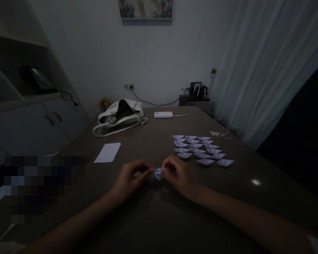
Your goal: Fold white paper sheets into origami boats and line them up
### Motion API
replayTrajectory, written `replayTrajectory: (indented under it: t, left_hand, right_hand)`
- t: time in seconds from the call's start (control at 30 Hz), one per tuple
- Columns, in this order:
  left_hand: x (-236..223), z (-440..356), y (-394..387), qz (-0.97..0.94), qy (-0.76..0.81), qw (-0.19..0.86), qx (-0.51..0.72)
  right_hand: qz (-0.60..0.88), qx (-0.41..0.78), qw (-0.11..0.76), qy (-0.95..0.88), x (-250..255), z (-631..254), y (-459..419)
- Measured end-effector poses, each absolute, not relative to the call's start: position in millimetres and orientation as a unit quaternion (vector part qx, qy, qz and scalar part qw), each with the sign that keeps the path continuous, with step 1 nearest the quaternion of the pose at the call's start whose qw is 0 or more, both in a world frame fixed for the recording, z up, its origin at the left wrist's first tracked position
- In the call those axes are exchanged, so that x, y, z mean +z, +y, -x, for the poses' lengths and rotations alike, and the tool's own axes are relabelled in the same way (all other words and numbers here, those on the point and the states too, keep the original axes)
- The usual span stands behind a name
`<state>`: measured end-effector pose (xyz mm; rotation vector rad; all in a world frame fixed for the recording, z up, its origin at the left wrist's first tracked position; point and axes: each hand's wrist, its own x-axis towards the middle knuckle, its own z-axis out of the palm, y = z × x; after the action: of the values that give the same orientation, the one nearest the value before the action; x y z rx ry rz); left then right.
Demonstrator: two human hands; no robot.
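Between my two hands, just above the dark table (pixel 153 218), is a small piece of folded white paper (pixel 158 173). My left hand (pixel 134 176) pinches its left side between thumb and forefinger. On the other side, my right hand (pixel 178 174) grips the right edge with curled fingers. To the right of my hands lie several folded paper boats (pixel 197 150), set out in rough rows. A stack of white paper sheets (pixel 107 152) rests on the table to the left, beyond my left hand.
A white handbag (pixel 122 118) sits at the far left of the table. Near the far edge lies a white device (pixel 163 115) with a short cable. Scraps (pixel 219 133) lie by the right edge. A pixelated patch hides the left side.
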<state>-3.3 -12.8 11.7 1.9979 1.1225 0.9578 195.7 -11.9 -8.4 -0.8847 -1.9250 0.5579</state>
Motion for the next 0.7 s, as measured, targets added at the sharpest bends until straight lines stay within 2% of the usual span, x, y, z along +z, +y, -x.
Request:
replayTrajectory:
  t: [0.3,0.7]
  left_hand:
    - [12.3,-1.2,-9.6,-0.652,0.430,0.447,0.437]
    - [7.5,-3.4,-11.9,-0.566,0.379,0.524,0.512]
  right_hand:
    - [0.347,0.239,0.489,-0.764,-10.9,-198.5,-8.5]
    - [0.345,0.242,0.508,-0.751,-7.5,-195.0,-13.2]
